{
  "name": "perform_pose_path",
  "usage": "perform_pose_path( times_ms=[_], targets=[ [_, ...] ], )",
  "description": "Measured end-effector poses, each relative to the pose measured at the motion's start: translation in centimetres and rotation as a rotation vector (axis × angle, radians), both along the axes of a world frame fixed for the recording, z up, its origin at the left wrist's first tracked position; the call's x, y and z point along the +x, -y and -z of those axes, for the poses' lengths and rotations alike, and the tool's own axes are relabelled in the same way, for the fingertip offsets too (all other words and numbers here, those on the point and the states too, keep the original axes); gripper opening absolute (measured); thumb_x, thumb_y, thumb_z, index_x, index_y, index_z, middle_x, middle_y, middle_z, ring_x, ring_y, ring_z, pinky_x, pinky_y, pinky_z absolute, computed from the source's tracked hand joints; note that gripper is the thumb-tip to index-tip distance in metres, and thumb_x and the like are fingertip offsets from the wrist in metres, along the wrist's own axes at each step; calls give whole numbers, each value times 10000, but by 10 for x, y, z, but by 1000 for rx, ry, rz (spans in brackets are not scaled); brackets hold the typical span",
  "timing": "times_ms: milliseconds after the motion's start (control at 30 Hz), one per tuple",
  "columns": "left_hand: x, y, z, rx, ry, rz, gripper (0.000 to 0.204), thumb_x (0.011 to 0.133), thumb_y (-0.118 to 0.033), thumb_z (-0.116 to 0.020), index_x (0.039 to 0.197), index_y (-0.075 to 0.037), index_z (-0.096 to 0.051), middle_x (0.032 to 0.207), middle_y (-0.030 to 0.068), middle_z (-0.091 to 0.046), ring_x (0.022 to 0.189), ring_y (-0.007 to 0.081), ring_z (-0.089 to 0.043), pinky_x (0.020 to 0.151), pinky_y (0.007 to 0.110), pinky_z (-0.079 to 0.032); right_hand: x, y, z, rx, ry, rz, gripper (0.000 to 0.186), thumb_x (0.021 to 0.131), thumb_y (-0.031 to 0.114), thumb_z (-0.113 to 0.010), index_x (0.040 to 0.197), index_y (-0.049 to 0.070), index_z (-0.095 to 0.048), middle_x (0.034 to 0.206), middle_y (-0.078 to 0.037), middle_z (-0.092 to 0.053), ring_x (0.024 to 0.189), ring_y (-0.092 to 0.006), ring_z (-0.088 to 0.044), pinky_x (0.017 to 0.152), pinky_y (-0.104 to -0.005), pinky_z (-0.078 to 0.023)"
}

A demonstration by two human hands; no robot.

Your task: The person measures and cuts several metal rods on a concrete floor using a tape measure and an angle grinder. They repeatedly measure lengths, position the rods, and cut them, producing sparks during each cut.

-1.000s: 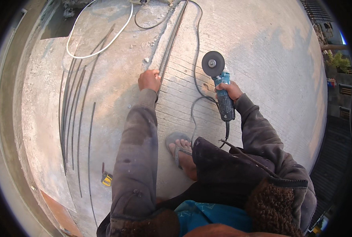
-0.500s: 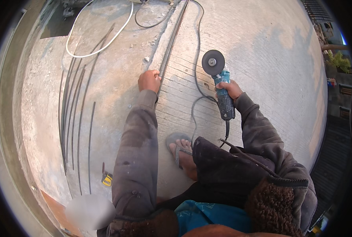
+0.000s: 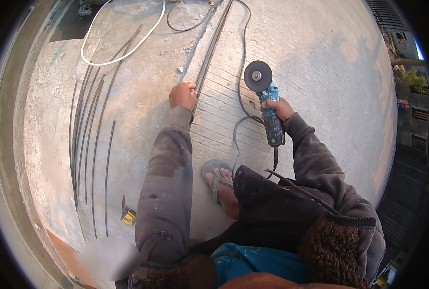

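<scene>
In my right hand [image 3: 283,109] is a teal and black angle grinder [image 3: 273,126], gripped round its body. Its dark cutting disc [image 3: 258,77] faces up at the far end, and the cord trails from its rear. My left hand [image 3: 183,96] is closed on a few long, thin steel rods [image 3: 211,50] that run away from me along the concrete. The fingertips are curled over the rods; the rest of the grip is partly hidden. A gap of bare concrete separates the disc from the rods.
Several cut steel rods [image 3: 97,101] lie on the left, with a yellow tape measure [image 3: 128,216] near their closer ends. A white hose [image 3: 127,57] loops at the far left. The black cord [image 3: 244,48] snakes between rods and grinder. My sandalled foot [image 3: 220,180] stands below.
The view has shifted slightly, and the loose rods and tape measure sit a little further up and left. Both hands keep their grips, with the grinder almost in the same place.
</scene>
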State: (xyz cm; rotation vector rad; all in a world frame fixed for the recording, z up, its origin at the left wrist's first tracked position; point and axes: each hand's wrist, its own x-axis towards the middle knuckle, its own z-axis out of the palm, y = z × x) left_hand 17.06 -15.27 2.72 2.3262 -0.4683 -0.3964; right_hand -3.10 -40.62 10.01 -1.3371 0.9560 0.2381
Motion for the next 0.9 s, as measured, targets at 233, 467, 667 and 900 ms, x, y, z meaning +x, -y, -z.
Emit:
perform_pose_path(
  times_ms=[233, 467, 667, 900],
  targets=[
    [5, -3, -1, 31, -16, 47, 275, 774, -104, -743, 1047, -81, -720, 963, 105, -722, 875, 231, -697, 793, 344, -542, 3, 4, 6, -14, -7, -27, 359, 746, 174, -688, 1018, -32, -578, 861, -129, -647, 663, -238, -668, 612, -359, -569],
    [-21, -73, -11, -117, -126, -152, 312, 838, -262, -711, 1086, -73, -704, 1007, 131, -708, 899, 232, -690, 802, 353, -538, 13, -11, -12, -91, -55, -174, 325, 759, 173, -690, 999, -21, -585, 843, -116, -644, 669, -208, -668, 612, -333, -562],
    [-124, -155, -7, 101, 26, -180, 251, 811, -286, -749, 965, -92, -708, 1232, 125, -611, 1130, 295, -581, 931, 391, -473, 25, -44, -24, -277, -54, -409, 383, 719, 126, -717, 1052, -23, -600, 873, -113, -654, 717, -202, -654, 660, -334, -529],
    [-168, -151, 6, 77, 122, -287, 140, 774, -242, -773, 836, -124, -732, 1411, 152, -473, 1305, 359, -411, 1080, 467, -317, 42, -104, -25, -505, -38, -737, 471, 688, 166, -751, 1095, -23, -609, 922, -121, -671, 822, -206, -650, 738, -340, -510]
  ],
)
